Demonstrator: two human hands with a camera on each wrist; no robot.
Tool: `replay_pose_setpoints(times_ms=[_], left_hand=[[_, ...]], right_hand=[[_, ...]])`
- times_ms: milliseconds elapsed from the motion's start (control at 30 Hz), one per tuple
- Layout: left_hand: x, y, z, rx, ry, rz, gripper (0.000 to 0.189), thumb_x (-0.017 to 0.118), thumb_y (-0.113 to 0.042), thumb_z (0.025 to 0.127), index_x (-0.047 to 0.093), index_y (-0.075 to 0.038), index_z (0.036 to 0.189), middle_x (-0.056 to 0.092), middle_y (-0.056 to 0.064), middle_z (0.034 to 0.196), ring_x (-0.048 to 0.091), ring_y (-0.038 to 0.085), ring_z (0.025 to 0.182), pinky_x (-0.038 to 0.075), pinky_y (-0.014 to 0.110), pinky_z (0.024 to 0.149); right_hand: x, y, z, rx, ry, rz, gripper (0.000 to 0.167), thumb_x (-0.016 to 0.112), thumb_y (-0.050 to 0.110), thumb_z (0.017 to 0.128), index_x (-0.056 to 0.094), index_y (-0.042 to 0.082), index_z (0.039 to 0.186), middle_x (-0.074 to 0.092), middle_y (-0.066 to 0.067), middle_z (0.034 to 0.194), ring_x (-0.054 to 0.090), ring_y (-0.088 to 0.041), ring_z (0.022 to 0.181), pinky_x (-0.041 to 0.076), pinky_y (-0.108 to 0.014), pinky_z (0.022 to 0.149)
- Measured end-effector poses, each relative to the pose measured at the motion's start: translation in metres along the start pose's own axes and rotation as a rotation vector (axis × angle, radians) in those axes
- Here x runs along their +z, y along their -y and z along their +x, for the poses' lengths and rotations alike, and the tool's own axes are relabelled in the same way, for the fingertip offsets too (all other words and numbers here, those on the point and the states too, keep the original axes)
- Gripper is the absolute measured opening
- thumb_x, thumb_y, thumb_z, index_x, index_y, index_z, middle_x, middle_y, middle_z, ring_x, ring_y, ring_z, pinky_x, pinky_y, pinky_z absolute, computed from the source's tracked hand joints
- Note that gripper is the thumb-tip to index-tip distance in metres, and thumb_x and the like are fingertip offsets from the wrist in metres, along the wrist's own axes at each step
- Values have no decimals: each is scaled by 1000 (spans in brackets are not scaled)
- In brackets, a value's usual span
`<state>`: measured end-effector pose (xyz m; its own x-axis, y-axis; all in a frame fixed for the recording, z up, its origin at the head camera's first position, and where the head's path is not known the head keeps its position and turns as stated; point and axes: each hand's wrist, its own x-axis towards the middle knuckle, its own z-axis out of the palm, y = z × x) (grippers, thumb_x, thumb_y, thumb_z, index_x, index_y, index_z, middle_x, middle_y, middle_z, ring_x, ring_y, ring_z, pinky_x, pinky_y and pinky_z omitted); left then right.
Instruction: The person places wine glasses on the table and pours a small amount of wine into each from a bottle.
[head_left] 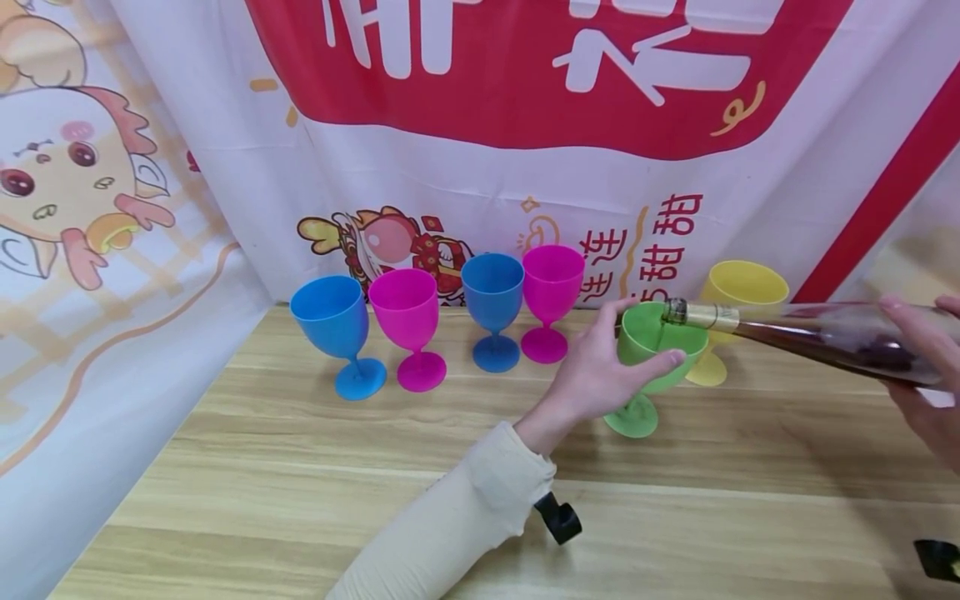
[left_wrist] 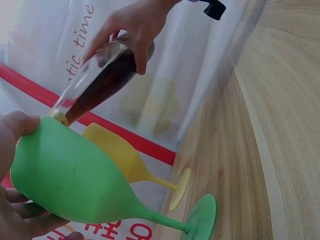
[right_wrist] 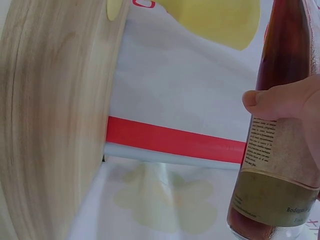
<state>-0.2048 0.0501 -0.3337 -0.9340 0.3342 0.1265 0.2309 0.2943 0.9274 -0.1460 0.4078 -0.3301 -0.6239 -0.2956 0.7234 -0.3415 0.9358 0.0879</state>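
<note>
wooden tabletop [head_left: 300, 467] below, green goblet [left_wrist: 75, 170] sits within left grip [head_left: 596, 373].

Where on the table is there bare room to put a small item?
The table is bare left of the sleeve, in front of the leftmost blue goblet, and also right of the sleeve, in front of the green goblet. It is crowded at the back right: the left hand holds the green goblet to the bottle, with the yellow goblet close behind.

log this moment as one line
left hand: holds green cup | right hand: holds tilted bottle | bottle mouth: at green cup | yellow cup: behind
</note>
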Motion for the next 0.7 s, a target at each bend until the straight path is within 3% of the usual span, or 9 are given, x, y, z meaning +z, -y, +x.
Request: replay_pose_setpoints(times_ms=[200,433,667,700], left_hand=[[0,0,-1,2,2,-13,82,81,-53,90,38,-34,158,67,-4,137,64,6,111,56,25,93],[-1,0,-1,2,6,-25,81,81,-52,91,39,-33,157,67,-4,134,64,5,110,56,25,93],[-2,-1,-1,-2,4,-18,83,81,-53,90,38,-32,158,66,-5,139,63,7,117,57,30,98],[-2,-1,-1,-3,3,-15,83,81,-54,90,39,-32,158,65,-5,140,63,8,118,57,31,99]], right_hand=[[14,0,-6,61,-8,90,91,14,78,99,44,19,162,43,-40,148,38,-56,142,21,-40,136],[22,6,-9,104,2,116,95,16,80,97,44,17,162,40,-38,147,38,-52,131,11,-13,122],[33,8,-8,113,-67,177,101,29,89,93,53,14,156,50,-38,136,43,-53,119,13,-10,116],[33,8,-8,117,-74,176,102,29,90,92,54,14,155,52,-38,134,44,-52,118,18,-12,116]])
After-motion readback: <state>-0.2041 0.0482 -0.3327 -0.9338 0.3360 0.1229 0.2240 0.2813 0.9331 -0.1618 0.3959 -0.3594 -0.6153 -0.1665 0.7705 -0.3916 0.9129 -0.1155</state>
